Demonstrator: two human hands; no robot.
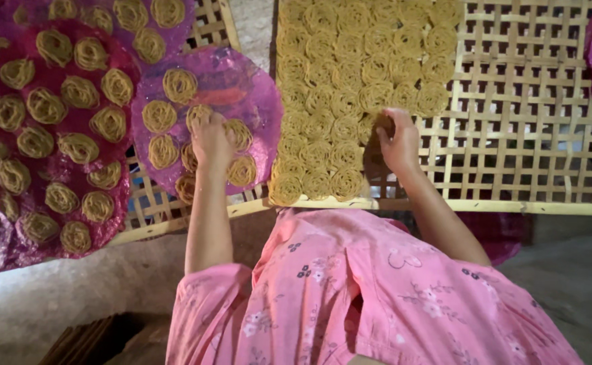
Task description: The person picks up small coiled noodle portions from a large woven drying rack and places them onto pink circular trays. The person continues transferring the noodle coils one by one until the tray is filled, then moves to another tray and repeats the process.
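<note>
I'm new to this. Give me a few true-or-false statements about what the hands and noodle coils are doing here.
1. The left hand rests on a purple round sheet of noodle coils. True.
2. The right hand is at the edge of the coils laid in rows on a bamboo lattice tray. True.
3. The tray is completely covered with coils. False: its right part is bare lattice.
4. The coils are bright green. False: they are yellowish tan.
5. The person wears a pink flowered garment. True.
</note>
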